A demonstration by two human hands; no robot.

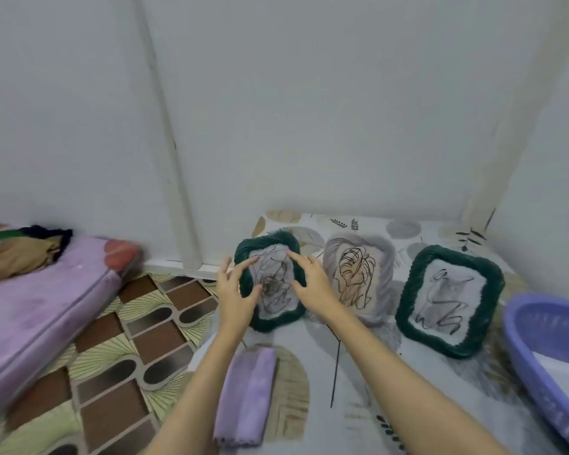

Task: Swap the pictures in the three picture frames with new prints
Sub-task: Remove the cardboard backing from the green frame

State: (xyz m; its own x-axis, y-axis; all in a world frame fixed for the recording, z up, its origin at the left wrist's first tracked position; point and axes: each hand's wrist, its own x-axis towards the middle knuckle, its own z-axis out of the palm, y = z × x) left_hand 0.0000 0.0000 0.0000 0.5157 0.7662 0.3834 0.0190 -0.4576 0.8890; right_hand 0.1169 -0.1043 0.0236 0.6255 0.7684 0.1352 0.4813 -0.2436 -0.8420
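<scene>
Green frame [270, 284] between both hands [311, 279], lilac basket [539, 349] holding white sheet [552, 359]

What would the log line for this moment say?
both hands: left hand, right hand on left green frame | grey frame, right green frame untouched

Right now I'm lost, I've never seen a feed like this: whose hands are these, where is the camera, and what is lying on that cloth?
There is no machine: a person's two bare hands, filmed by a camera worn on their head. The left hand and right hand both touch the left dark green woven picture frame, fingers spread on it. Beside it stand a grey woven picture frame and another dark green woven picture frame, on a leaf-patterned cloth. A folded lilac towel lies nearer, and a purple plastic basket sits on the right.
</scene>
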